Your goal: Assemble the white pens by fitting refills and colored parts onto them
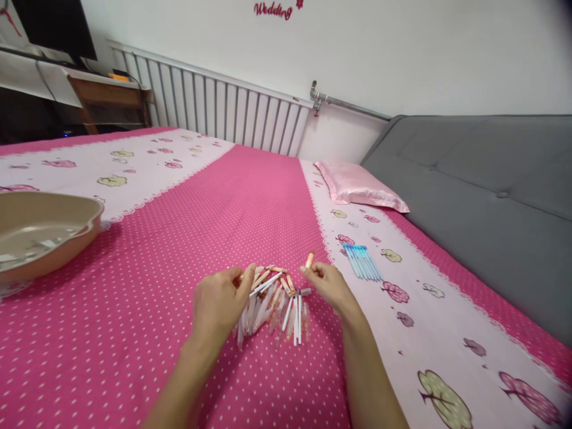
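A small orange piece stands up from the pinch of the right hand, thumb and forefinger closed on its lower end. Just left of those fingertips, between the two hands, lies a loose heap of pen parts, white sticks, clear tubes and orange pieces jumbled together. The left hand is at the heap's left edge, its fingers curled and its thumb reaching toward the sticks; whether it has hold of anything, I cannot tell. Both forearms come up from the near side and lean inward, the right wrist bent toward the heap. Beneath the fingers spreads a pink dotted bedspread with pale bands of printed trees. Right of the right fingers, a row of blue pens lies side by side on one such band. Well to the left of the left fingers sits a tan tub with small bits inside. Beyond the right fingers are a pink satin pillow and, farther right, a grey padded panel. Straight ahead of both hands, far off, a white radiator and a pipe run along a white wall lettered "Wedding"; a dark monitor tops a desk far left.
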### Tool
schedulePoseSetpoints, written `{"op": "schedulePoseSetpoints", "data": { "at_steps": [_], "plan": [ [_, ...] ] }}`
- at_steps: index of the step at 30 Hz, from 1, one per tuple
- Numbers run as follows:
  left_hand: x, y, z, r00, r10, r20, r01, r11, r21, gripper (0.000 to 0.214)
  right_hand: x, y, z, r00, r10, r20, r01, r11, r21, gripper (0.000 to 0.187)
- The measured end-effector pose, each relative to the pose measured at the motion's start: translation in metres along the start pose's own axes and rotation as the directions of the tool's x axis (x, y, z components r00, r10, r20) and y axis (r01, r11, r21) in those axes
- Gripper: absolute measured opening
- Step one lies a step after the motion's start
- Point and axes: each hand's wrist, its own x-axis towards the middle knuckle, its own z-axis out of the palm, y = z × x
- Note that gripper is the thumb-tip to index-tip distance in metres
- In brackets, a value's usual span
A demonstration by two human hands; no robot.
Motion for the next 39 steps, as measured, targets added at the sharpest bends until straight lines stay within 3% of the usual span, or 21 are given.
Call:
{"op": "schedulePoseSetpoints", "data": {
  "at_steps": [6, 10, 14, 17, 20, 25, 29, 31, 33, 36, 39],
  "plan": [
    [-0.001, -0.003, -0.007, 0.999, 0.001, -0.049, -0.001, 1.000, -0.008, 0.051, 0.004, 0.009, 0.005, 0.999, 0.024, 0.038, -0.012, 0.955, -0.298, 0.037],
    [-0.001, -0.001, 0.000, 0.998, -0.028, -0.058, 0.025, 0.998, -0.055, 0.048, 0.007, 0.015, 0.009, 0.996, 0.067, 0.056, -0.040, 0.920, -0.391, 0.036],
    [-0.001, 0.003, 0.018, 0.996, -0.009, 0.091, 0.014, 0.998, -0.053, 0.040, 0.011, 0.025, 0.005, 0.990, 0.131, -0.044, -0.137, 0.889, -0.437, 0.035],
    [0.000, 0.004, 0.023, 0.992, -0.043, 0.115, 0.041, 0.999, 0.026, 0.047, 0.017, 0.036, -0.005, 0.972, 0.164, -0.169, -0.224, 0.863, -0.452, 0.037],
    [0.003, 0.002, 0.018, 0.991, -0.076, 0.110, 0.076, 0.997, 0.004, 0.051, 0.029, 0.051, -0.021, 0.919, 0.220, -0.328, -0.359, 0.811, -0.462, 0.054],
    [0.008, -0.004, 0.012, 0.986, -0.095, 0.140, 0.103, 0.994, -0.048, 0.051, 0.059, 0.092, -0.055, 0.741, 0.352, -0.572, -0.644, 0.614, -0.457, 0.088],
    [0.010, -0.007, 0.013, 0.989, -0.088, 0.121, 0.095, 0.994, -0.061, 0.049, 0.080, 0.129, -0.078, 0.671, 0.535, -0.513, -0.739, 0.540, -0.404, 0.119],
    [0.010, -0.009, 0.013, 0.990, -0.082, 0.114, 0.091, 0.993, -0.070, 0.047, 0.085, 0.141, -0.083, 0.660, 0.579, -0.480, -0.751, 0.540, -0.380, 0.117],
    [0.011, -0.010, 0.012, 0.991, -0.087, 0.101, 0.094, 0.993, -0.070, 0.047, 0.089, 0.148, -0.085, 0.661, 0.580, -0.476, -0.749, 0.543, -0.379, 0.101],
    [0.011, -0.011, 0.011, 0.992, -0.092, 0.087, 0.098, 0.993, -0.070, 0.046, 0.094, 0.149, -0.085, 0.688, 0.556, -0.465, -0.724, 0.559, -0.403, 0.077],
    [0.010, -0.012, 0.011, 0.992, -0.095, 0.082, 0.101, 0.993, -0.065, 0.046, 0.096, 0.148, -0.085, 0.725, 0.534, -0.436, -0.689, 0.586, -0.428, 0.071]
  ]
}}
